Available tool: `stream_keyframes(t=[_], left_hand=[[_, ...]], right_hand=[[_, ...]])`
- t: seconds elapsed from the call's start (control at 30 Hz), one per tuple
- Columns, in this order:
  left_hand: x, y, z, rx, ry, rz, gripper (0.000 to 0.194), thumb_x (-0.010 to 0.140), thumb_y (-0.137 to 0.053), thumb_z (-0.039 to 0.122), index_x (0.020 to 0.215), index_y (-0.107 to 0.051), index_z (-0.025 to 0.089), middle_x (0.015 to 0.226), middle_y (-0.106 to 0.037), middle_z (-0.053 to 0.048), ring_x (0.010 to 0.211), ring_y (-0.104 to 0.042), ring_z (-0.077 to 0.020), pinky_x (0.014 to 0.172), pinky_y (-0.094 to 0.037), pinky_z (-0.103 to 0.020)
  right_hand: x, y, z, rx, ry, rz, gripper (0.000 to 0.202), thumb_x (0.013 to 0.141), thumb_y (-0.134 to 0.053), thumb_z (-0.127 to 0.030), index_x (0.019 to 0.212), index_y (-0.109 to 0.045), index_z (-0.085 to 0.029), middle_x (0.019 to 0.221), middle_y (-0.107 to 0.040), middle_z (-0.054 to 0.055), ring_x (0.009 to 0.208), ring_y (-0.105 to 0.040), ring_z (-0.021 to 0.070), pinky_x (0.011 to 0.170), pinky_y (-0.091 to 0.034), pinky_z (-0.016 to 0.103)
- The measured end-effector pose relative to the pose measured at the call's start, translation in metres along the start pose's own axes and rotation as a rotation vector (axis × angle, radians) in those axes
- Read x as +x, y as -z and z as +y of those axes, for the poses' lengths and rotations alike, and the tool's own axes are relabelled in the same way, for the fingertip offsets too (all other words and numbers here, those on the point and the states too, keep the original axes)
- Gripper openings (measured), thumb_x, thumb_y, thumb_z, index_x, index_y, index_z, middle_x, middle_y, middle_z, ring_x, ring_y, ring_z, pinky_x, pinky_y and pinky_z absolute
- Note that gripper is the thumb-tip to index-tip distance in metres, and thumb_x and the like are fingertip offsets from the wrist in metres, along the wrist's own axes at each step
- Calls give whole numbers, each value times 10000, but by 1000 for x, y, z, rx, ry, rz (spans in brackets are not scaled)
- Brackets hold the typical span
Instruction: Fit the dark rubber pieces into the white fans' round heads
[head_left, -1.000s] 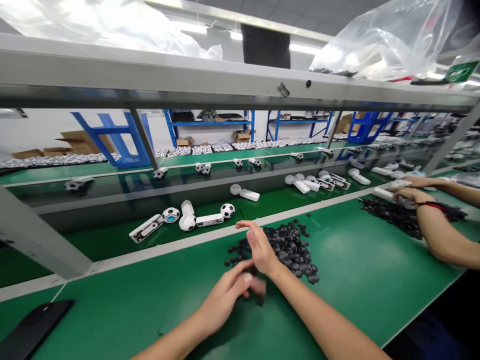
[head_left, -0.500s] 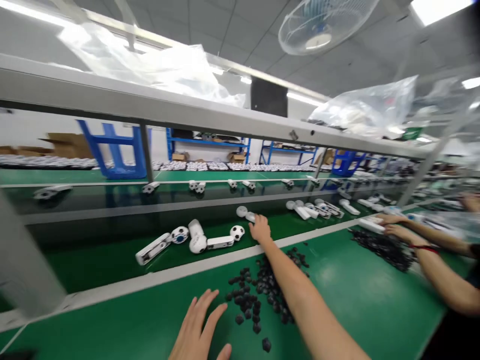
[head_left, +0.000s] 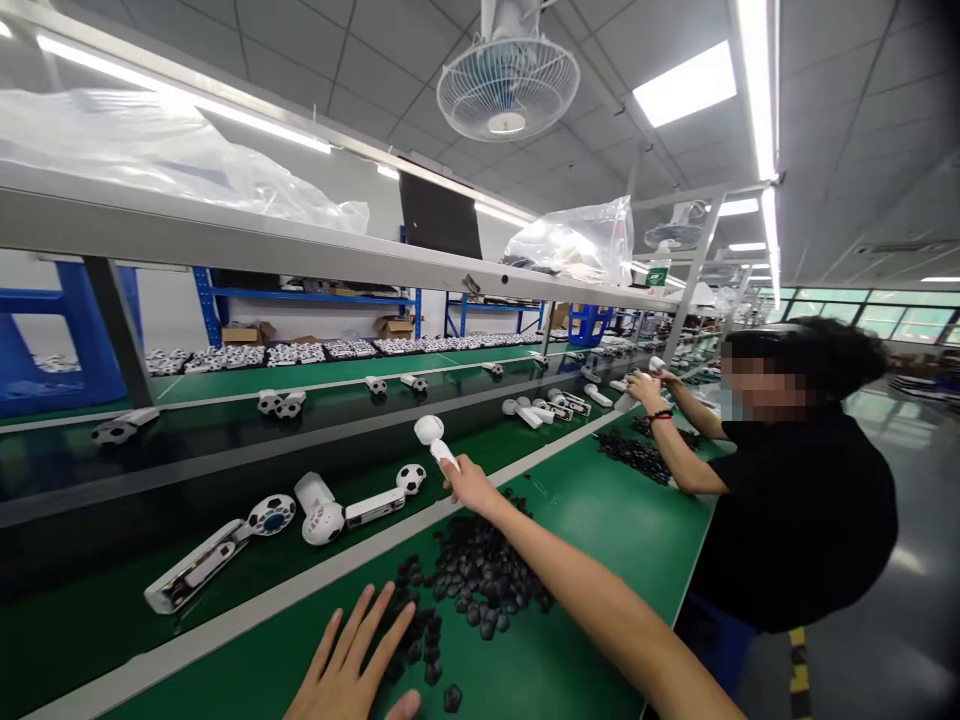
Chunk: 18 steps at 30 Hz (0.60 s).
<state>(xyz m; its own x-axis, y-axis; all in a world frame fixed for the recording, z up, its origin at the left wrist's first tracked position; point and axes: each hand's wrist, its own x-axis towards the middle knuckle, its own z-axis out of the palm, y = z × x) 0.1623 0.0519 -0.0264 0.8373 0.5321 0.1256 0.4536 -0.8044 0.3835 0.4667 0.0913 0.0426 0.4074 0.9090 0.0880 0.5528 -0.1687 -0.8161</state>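
While fingers grip smooth plastic, black pentagons cluster.

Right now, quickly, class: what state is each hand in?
Left hand: open, fingers spread.
Right hand: closed, holding a white round-headed piece.

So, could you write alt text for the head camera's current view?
A bare right hand grips one end of a white, round-headed plastic device; the spread left hand is beside a heap of small black pieces on a green tabletop. A co-worker in a black top is further right, near another black heap.
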Motion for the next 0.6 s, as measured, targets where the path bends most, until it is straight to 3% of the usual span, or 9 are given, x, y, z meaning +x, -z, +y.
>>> stream_keyframes(t=[0.1, 0.17, 0.23, 0.27, 0.37, 0.47, 0.53, 0.6], left_hand=[[6, 4, 12, -118, 33, 285, 709, 999, -490, 593, 1637, -221, 442, 1747, -134, 20, 1594, -155, -421, 1221, -287, -691], [1, 6, 11, -279, 128, 438, 729, 1007, -449, 585, 1656, -152, 438, 1755, -108, 21, 1597, -164, -406, 1218, -306, -682], [-12, 8, 6, -508, 219, 484, 740, 986, -416, 651, 1652, -204, 409, 1738, -208, -10, 1565, -258, -429, 1193, -349, -688], [-21, 9, 4, -636, 237, 476, 758, 961, -417, 695, 1635, -271, 379, 1708, -297, -38, 1533, -322, -445, 1180, -379, -682], [-58, 10, 3, -917, 238, 440, 753, 887, -522, 731, 1521, -463, 329, 1535, -558, -93, 1413, -499, -446, 1135, -486, -609], [-90, 16, 16, -963, 331, 488, 579, 877, -665, 592, 1376, -578, 310, 1327, -700, -95, 1272, -624, -387, 1083, -545, -517], [-100, 24, 23, -1026, 393, 556, 524, 879, -710, 518, 1317, -596, 253, 1122, -747, -98, 1053, -713, -327, 970, -591, -457], [-102, 34, 23, -1151, 452, 595, 489, 869, -740, 479, 1248, -600, 204, 903, -721, -52, 760, -705, -234, 775, -603, -381]], right_hand=[[-50, -24, -6, 242, 114, -34, 625, 1092, -109, -656, 1203, -492, -176, 920, -695, 52, 563, -591, 128, 542, -484, 254], [-87, -45, -11, 363, 162, -48, 743, 1031, 0, -745, 1193, -461, -185, 894, -675, 54, 512, -509, 117, 480, -417, 240], [-122, -66, -17, 456, 206, -187, 825, 978, 0, -824, 1051, -515, -184, 716, -628, 27, 464, -469, 125, 440, -382, 242], [-138, -75, -20, 488, 256, -352, 817, 984, -52, -830, 941, -547, -182, 674, -599, 25, 496, -501, 133, 464, -393, 242], [-174, -92, -28, 358, 471, -566, 619, 1075, -276, -664, 843, -597, -189, 727, -616, 10, 656, -587, 140, 597, -448, 224], [-185, -90, -30, 75, 683, -651, 431, 1090, -378, -432, 812, -619, -207, 769, -684, -11, 684, -633, 143, 672, -466, 235], [-178, -80, -27, 68, 651, -594, 409, 1106, -351, -336, 882, -672, -219, 737, -709, -23, 691, -667, 144, 717, -482, 242], [-164, -68, -22, 99, 577, -464, 423, 1132, -312, -342, 1039, -706, -222, 660, -672, -32, 624, -647, 142, 728, -496, 259]])
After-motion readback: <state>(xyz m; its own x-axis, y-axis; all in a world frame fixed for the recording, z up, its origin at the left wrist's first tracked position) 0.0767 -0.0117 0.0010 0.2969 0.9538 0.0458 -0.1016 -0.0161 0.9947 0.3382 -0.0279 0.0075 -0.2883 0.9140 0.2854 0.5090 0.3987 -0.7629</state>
